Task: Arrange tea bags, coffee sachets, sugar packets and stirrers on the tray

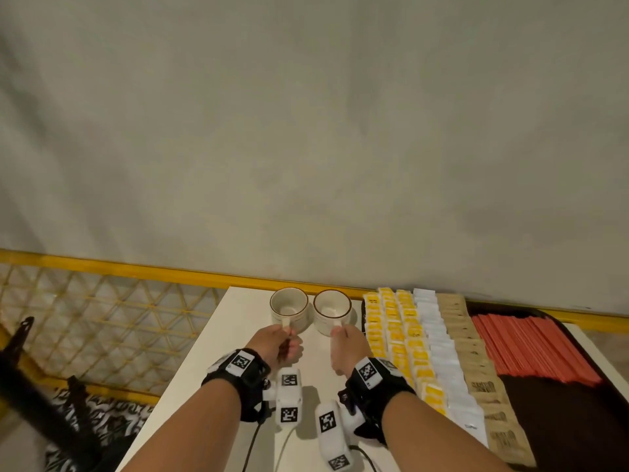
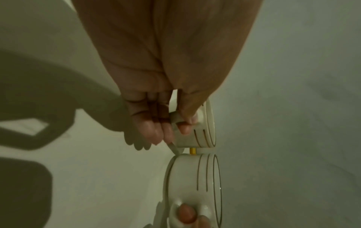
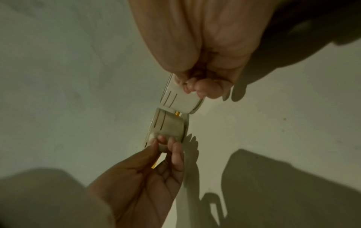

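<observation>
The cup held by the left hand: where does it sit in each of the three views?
Head: left cup at lower centre, its handle pinched by the left hand.
Left wrist: right of centre, just past the fingers.
Right wrist: the lower of two cups, centre.
Shared landmark: the right cup close beside it.
</observation>
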A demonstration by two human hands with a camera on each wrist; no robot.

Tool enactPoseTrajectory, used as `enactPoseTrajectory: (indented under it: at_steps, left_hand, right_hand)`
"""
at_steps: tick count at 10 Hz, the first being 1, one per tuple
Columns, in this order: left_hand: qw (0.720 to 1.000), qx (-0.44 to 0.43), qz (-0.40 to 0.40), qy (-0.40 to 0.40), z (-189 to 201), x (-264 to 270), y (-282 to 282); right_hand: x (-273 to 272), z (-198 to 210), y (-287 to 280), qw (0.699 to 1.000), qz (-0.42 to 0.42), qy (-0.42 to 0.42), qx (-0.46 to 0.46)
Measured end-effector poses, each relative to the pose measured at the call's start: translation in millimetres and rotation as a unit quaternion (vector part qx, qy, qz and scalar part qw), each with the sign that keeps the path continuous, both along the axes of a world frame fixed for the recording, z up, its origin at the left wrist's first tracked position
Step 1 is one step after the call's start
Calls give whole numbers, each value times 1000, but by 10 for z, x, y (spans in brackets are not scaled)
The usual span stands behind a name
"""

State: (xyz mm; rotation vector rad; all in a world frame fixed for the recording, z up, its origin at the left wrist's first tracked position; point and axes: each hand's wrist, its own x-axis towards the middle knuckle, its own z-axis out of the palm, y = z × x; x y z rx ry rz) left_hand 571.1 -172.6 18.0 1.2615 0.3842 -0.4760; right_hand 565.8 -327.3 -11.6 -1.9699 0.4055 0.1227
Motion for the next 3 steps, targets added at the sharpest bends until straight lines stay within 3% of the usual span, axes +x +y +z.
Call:
enactPoseTrajectory:
  at_steps: [3]
  left_hand:
    - [998, 59, -4, -33, 134, -92, 106]
  right_hand:
    - [-188, 301, -109, 994, -37, 27, 96]
